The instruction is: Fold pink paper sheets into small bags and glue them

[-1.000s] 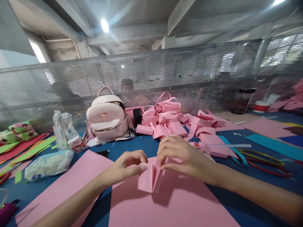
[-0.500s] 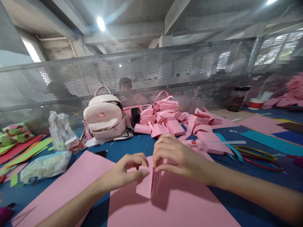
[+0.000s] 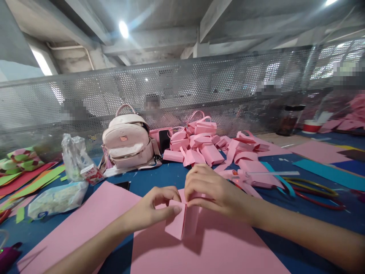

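Observation:
A small folded pink paper box (image 3: 175,222) is held upright above a large pink sheet (image 3: 228,251). My left hand (image 3: 158,205) grips its left side, thumb on the near face and fingers behind. My right hand (image 3: 207,188) pinches the box's upper right edge, its fingertips partly hidden. The near corner seam looks closed. Just behind my right hand lies a pink glue gun (image 3: 232,174) with a whitish glue stick (image 3: 270,173) in its back. Beyond it, several finished-looking pink paper bags (image 3: 211,152) with handles are heaped together.
A pale pink backpack (image 3: 125,142) stands at the back beside the bags. To the left are a plastic bag (image 3: 74,156), a small red-and-white carton (image 3: 91,174) and coloured paper strips (image 3: 42,180). Scissors (image 3: 316,190) lie right. A perforated metal screen (image 3: 176,87) closes off the back.
The gap along the box's near corner has closed, its two panels now meeting. Both hands keep nearly the same place, and the whole view has shifted slightly.

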A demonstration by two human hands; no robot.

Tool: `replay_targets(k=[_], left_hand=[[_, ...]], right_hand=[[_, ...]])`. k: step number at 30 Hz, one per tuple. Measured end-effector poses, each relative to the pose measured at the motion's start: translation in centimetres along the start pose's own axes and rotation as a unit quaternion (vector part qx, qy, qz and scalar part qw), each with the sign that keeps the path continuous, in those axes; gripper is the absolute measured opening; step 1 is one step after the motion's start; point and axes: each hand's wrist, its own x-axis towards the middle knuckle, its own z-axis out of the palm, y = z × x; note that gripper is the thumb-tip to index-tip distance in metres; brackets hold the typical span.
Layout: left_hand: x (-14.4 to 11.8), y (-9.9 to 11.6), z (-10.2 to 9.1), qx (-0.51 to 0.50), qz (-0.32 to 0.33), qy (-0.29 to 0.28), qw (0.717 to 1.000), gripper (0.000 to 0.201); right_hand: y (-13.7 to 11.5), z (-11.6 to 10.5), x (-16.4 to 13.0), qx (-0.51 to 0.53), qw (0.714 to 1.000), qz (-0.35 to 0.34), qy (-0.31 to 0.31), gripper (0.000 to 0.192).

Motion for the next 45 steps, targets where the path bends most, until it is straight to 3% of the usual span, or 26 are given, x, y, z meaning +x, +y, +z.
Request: replay_targets(k=[19,29,45], left_hand=[[-0.05,0.06,0.16,0.009,-0.006,0.005,1.000,0.045],[-0.06,0.21,0.20,0.018,-0.009,0.001,1.000,0.049],[-0.15,0.32,0.10,0.016,-0.006,-0.012,1.000,0.037]], right_hand=[[0.14,0.44,-0.04,-0.010,0.999,-0.030,0.021,0.014],[-0.28,0.47,0.04,-0.034,0.999,-0.025,0.025,0.025],[-0.20,0.69,0.21,-0.054,0.997,-0.043,0.030,0.024]])
